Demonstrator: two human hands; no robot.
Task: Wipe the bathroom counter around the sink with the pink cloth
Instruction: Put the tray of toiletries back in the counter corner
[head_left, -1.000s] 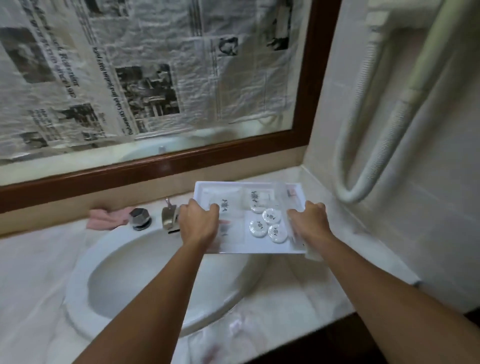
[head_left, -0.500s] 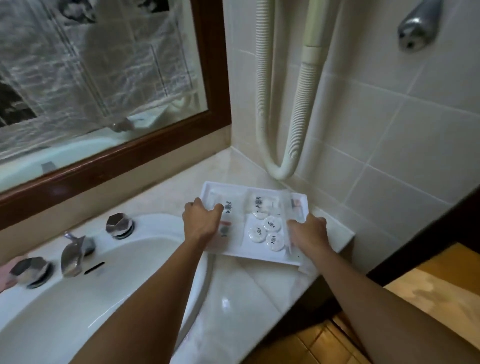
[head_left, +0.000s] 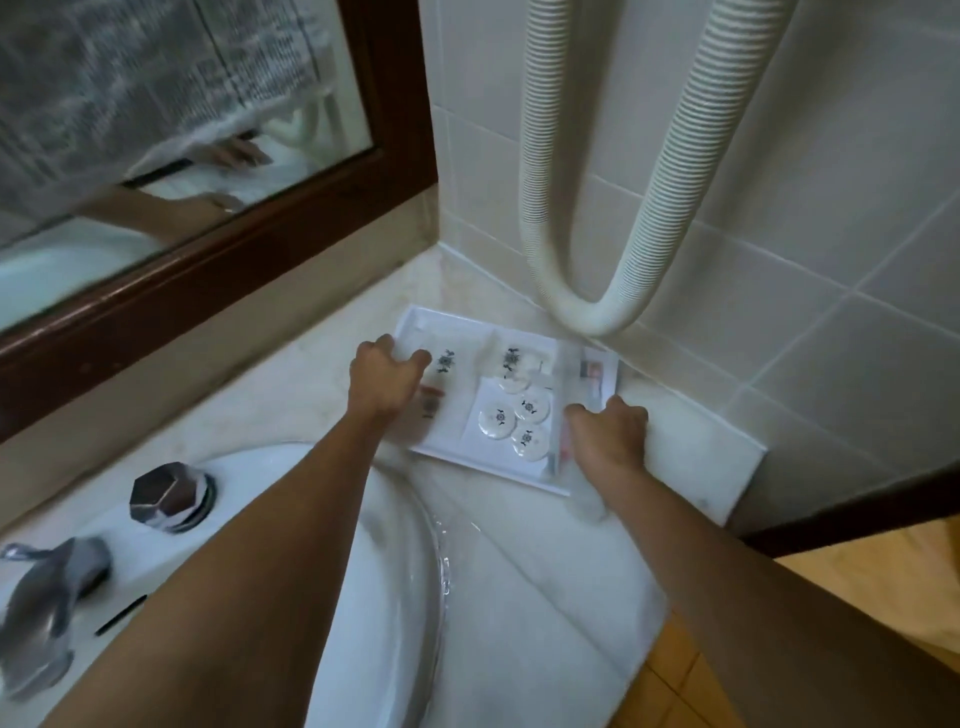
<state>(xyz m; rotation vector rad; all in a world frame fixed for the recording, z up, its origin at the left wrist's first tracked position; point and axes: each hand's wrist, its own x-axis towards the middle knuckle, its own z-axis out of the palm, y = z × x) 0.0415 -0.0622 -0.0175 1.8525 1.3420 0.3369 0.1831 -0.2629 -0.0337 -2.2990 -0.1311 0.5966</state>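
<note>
Gripping the white rectangular plastic tray (head_left: 457, 457) by its two short sides, both hands hold it at the far right corner of the pale marble counter (head_left: 524, 566). The left hand (head_left: 382, 382) has its fingers (head_left: 415, 358) curled over the tray's left rim; the right hand (head_left: 608, 434) has its fingers curled round the near right corner. Whether the tray rests on the counter or is just above it cannot be told.

Inside the tray lie four round white toiletry lids with dark emblems (head_left: 519, 415), flat white sachets on the left part, and clear-wrapped packets (head_left: 592, 376) on the right.

Just beyond the tray, a ribbed cream hose (head_left: 597, 317) hangs in a U-shaped loop against the pale tiled wall (head_left: 831, 260). To the left stands a mirror in a dark wooden frame (head_left: 234, 260), its glass covered with newsprint. Near left, the white oval sink (head_left: 384, 597) carries a faceted chrome tap handle (head_left: 166, 496) and a chrome spout (head_left: 41, 597), blurred. The pink cloth is not in view.
</note>
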